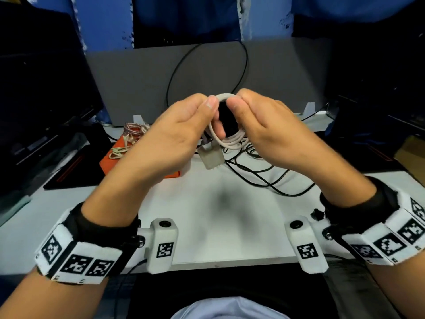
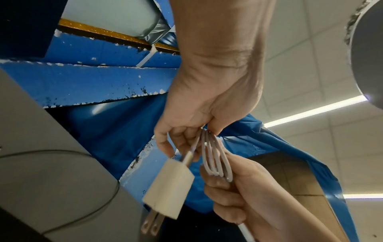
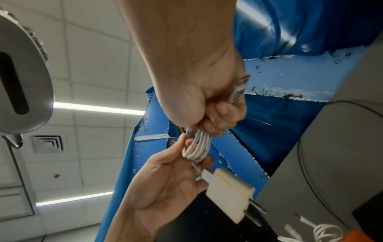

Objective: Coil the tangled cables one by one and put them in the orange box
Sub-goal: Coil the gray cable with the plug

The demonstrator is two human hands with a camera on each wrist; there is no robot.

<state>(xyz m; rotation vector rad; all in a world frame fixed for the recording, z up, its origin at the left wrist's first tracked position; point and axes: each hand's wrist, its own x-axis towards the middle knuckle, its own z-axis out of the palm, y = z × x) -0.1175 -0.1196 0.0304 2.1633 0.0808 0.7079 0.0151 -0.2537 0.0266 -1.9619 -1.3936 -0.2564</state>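
A white cable (image 1: 230, 140) wound into a small coil hangs in the air above the table, held between both hands. My left hand (image 1: 212, 111) pinches the coil's top left and my right hand (image 1: 234, 107) grips its right side. The cable's white plug adapter (image 1: 211, 157) dangles below my left fingers, prongs down. In the left wrist view the coil (image 2: 215, 157) and adapter (image 2: 170, 188) show clearly. In the right wrist view a silver connector end (image 3: 240, 88) sticks out of my right fist above the coil (image 3: 196, 147). The orange box (image 1: 110, 162) sits left, partly hidden by my left hand, with coiled cables inside.
Loose black cables (image 1: 259, 178) sprawl on the white table (image 1: 218, 215) at centre right. One black cable loops up against a grey board (image 1: 138, 84) at the back. Dark monitors stand at both sides, and a black flat device (image 1: 69, 162) lies left of the box.
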